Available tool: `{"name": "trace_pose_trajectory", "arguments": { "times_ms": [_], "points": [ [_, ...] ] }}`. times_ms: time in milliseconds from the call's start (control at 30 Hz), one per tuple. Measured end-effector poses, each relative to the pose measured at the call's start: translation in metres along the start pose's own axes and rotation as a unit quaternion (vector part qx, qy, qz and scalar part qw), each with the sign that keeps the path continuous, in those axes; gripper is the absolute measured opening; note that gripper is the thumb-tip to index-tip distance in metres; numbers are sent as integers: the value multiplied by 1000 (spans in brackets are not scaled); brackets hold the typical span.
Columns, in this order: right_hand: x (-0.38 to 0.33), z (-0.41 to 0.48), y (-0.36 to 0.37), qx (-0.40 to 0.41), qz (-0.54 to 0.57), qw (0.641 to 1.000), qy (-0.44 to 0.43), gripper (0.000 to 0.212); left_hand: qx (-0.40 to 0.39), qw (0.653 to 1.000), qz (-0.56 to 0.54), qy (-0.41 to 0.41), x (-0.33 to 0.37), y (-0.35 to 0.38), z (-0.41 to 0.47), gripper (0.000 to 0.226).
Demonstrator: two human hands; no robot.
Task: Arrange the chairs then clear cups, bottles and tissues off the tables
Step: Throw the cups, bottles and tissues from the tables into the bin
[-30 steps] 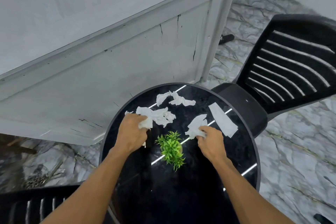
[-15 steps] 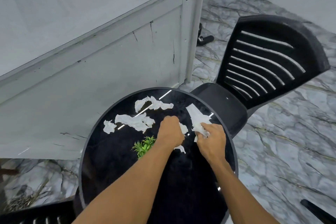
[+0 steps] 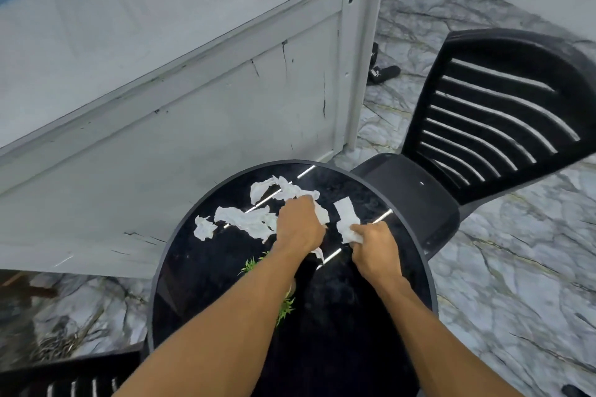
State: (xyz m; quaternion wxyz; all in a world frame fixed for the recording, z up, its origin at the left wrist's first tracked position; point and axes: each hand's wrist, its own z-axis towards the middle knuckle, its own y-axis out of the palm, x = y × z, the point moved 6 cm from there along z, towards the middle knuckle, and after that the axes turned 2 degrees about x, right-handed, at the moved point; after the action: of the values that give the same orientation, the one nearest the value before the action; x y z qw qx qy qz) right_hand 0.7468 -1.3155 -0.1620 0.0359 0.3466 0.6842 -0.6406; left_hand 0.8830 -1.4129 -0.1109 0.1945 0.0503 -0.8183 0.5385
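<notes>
Observed: left hand (image 3: 300, 226) fisted around a crumpled tissue (image 3: 322, 216) near the surface (image 3: 193, 284) centre; right hand (image 3: 375, 250) pinched a tissue strip (image 3: 346, 219) toward the right edge. Hands close together, not touching. Further loose tissues (image 3: 245, 222) lay toward the far-left edge. A black chair (image 3: 496, 119) stood against the far-right edge.

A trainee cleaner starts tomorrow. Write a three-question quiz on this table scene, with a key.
1. True or false: the right hand holds a cup.
2. Which item stands on the round black table? A bottle; B small green plant; C cup.
3. Fill in: the left hand grips crumpled ____.
Key: 1 false, it pinches a tissue strip; 2 B; 3 tissue.
</notes>
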Motion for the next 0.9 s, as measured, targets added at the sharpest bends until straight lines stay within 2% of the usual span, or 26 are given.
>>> {"name": "trace_pose_trajectory", "arguments": {
  "times_ms": [100, 133, 167, 233, 267, 367, 567, 767, 900],
  "points": [
    [-13, 4, 5, -6, -42, 998, -36, 34, 30, 999, -32, -1, -26, -33, 29, 46],
    [-16, 8, 7, -21, -38, 999, -31, 20, 37, 999, -38, -8, -40, -42, 39, 51],
    [-18, 11, 9, -35, -28, 999, -23, 14, 44, 998, -40, -20, -54, -50, 46, 50],
    [-23, 20, 12, -29, 6, 1000, -6, 26, 51, 997, -39, -50, -83, -62, 56, 45],
    [-29, 25, 11, -17, 27, 999, -10, 25, 55, 996, -42, -59, -95, -66, 58, 44],
    [-59, 42, 11, -12, 63, 996, -57, 7, 69, 994, -56, -65, -114, -73, 58, 41],
    [-105, 66, 13, -6, 87, 992, -92, 26, 69, 993, -82, -44, -122, -59, 64, 38],
    [-106, 71, 20, -16, 121, 990, -72, 27, 85, 989, -112, -38, -131, -53, 58, 29],
    [-113, 87, 33, -120, 44, 987, -97, 38, 60, 995, -73, -5, -133, -55, 66, 30]
  ]
}}
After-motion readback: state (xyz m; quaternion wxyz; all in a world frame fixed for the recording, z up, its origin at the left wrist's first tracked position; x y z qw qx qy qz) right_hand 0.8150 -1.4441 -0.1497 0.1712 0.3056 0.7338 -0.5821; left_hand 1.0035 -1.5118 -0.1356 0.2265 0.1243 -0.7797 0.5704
